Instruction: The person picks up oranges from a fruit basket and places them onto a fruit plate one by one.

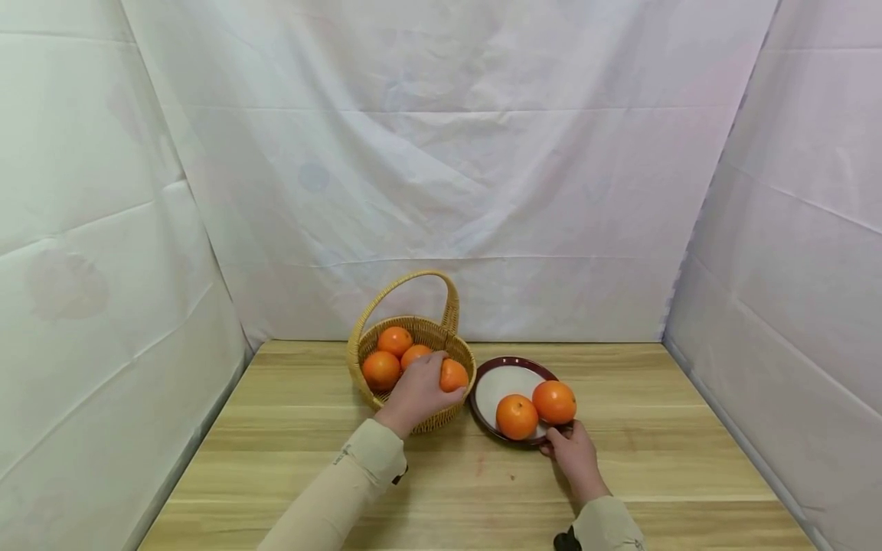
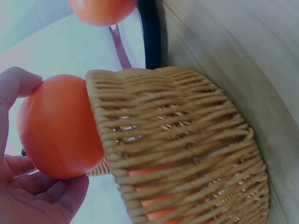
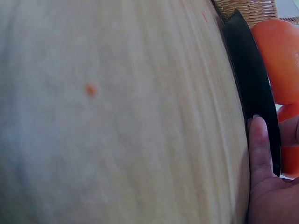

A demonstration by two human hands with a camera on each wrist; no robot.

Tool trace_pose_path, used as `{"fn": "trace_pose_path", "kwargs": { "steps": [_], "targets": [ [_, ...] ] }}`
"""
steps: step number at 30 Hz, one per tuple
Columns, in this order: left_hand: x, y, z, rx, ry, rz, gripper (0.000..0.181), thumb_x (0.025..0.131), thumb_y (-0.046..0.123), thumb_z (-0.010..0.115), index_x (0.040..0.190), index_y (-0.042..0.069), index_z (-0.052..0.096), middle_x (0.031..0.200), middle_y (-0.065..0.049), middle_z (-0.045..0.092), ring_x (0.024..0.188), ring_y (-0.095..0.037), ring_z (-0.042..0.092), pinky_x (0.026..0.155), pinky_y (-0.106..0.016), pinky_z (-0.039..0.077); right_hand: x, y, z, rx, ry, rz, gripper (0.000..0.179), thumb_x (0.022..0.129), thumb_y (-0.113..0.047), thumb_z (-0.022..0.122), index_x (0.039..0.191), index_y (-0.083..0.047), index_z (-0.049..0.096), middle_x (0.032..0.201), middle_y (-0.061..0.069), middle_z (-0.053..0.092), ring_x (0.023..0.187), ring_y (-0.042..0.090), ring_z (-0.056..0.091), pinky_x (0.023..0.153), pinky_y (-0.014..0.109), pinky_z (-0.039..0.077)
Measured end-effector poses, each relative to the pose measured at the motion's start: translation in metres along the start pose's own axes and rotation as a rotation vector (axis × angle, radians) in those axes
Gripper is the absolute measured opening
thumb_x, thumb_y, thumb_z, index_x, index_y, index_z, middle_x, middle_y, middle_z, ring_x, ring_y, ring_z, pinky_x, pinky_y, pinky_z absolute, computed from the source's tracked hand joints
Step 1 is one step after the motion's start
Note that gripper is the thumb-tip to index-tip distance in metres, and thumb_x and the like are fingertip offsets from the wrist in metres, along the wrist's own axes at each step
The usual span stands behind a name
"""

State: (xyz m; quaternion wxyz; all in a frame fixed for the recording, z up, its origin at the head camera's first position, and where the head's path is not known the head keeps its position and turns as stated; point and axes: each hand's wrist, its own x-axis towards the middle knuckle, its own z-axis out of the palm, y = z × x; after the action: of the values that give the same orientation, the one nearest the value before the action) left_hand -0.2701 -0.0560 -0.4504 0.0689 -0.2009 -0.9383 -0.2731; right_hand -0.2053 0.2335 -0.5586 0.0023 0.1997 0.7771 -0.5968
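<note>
My left hand (image 1: 422, 389) grips an orange (image 1: 452, 375) at the right rim of a wicker basket (image 1: 441, 419) with a tall handle. In the left wrist view the held orange (image 2: 63, 126) sits against the woven rim, fingers and thumb around it. Several more oranges (image 1: 381, 371) lie inside the basket. To its right is a white plate (image 1: 508, 383) with a dark red rim, bearing two oranges, one front-left (image 1: 517, 417) and one on the right (image 1: 554, 402). My right hand (image 1: 576, 458) pinches the plate's near right edge, thumb above and a finger below.
Everything stands on a light wooden table (image 1: 303, 428). White cloth (image 1: 441, 176) hangs behind it and along both sides. The basket's arched handle (image 1: 406, 279) rises above the fruit, and the basket's side is close to the plate's left rim.
</note>
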Motion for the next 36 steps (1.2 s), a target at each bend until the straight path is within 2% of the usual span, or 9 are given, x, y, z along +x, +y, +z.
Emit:
{"fn": "trace_pose_path", "kwargs": {
  "steps": [5, 12, 16, 19, 26, 36],
  "targets": [
    [0.001, 0.010, 0.000, -0.005, -0.019, 0.009, 0.073, 0.084, 0.046, 0.073, 0.139, 0.003, 0.054, 0.132, -0.017, 0.062, 0.120, -0.030, 0.060, 0.100, -0.044, 0.052, -0.001, 0.000, -0.001, -0.002, -0.004, 0.001, 0.057, 0.102, -0.015, 0.046, 0.149, 0.011, 0.026, 0.133, 0.035, 0.050, 0.084, 0.012, 0.065, 0.075, 0.027, 0.059],
    [0.001, 0.021, 0.004, -0.004, 0.002, 0.085, 0.064, 0.084, 0.046, 0.073, 0.132, 0.006, 0.057, 0.124, -0.010, 0.065, 0.108, -0.024, 0.063, 0.092, -0.038, 0.055, -0.001, -0.001, -0.002, -0.002, -0.004, 0.004, 0.057, 0.102, -0.015, 0.047, 0.149, 0.010, 0.026, 0.133, 0.034, 0.050, 0.085, 0.013, 0.065, 0.076, 0.029, 0.060],
    [0.000, 0.026, 0.008, 0.009, 0.011, 0.111, 0.063, 0.084, 0.044, 0.073, 0.131, 0.006, 0.058, 0.125, -0.010, 0.065, 0.109, -0.023, 0.063, 0.093, -0.037, 0.054, -0.002, -0.001, -0.002, -0.006, -0.004, 0.006, 0.057, 0.102, -0.015, 0.047, 0.149, 0.010, 0.026, 0.133, 0.034, 0.050, 0.085, 0.014, 0.066, 0.076, 0.030, 0.060],
    [0.000, 0.030, 0.012, 0.029, -0.002, 0.124, 0.064, 0.085, 0.045, 0.072, 0.133, 0.005, 0.058, 0.127, -0.010, 0.065, 0.112, -0.024, 0.062, 0.096, -0.037, 0.054, -0.003, -0.002, -0.003, -0.006, -0.004, 0.009, 0.058, 0.102, -0.015, 0.046, 0.149, 0.011, 0.026, 0.133, 0.035, 0.050, 0.085, 0.013, 0.066, 0.076, 0.030, 0.060],
    [-0.006, 0.038, 0.021, 0.055, -0.078, 0.147, 0.074, 0.086, 0.049, 0.071, 0.141, 0.004, 0.054, 0.134, -0.012, 0.062, 0.119, -0.025, 0.061, 0.099, -0.037, 0.053, -0.004, -0.003, -0.001, 0.000, 0.000, 0.010, 0.057, 0.101, -0.015, 0.046, 0.148, 0.010, 0.027, 0.132, 0.034, 0.051, 0.085, 0.013, 0.065, 0.076, 0.029, 0.060],
    [-0.013, 0.042, 0.032, 0.072, -0.085, 0.204, 0.061, 0.084, 0.046, 0.072, 0.131, 0.009, 0.060, 0.117, -0.006, 0.068, 0.102, -0.017, 0.062, 0.088, -0.029, 0.055, -0.004, -0.001, 0.000, -0.001, 0.003, 0.002, 0.056, 0.101, -0.015, 0.047, 0.148, 0.010, 0.028, 0.130, 0.033, 0.051, 0.084, 0.014, 0.065, 0.075, 0.029, 0.059]
  ]
}}
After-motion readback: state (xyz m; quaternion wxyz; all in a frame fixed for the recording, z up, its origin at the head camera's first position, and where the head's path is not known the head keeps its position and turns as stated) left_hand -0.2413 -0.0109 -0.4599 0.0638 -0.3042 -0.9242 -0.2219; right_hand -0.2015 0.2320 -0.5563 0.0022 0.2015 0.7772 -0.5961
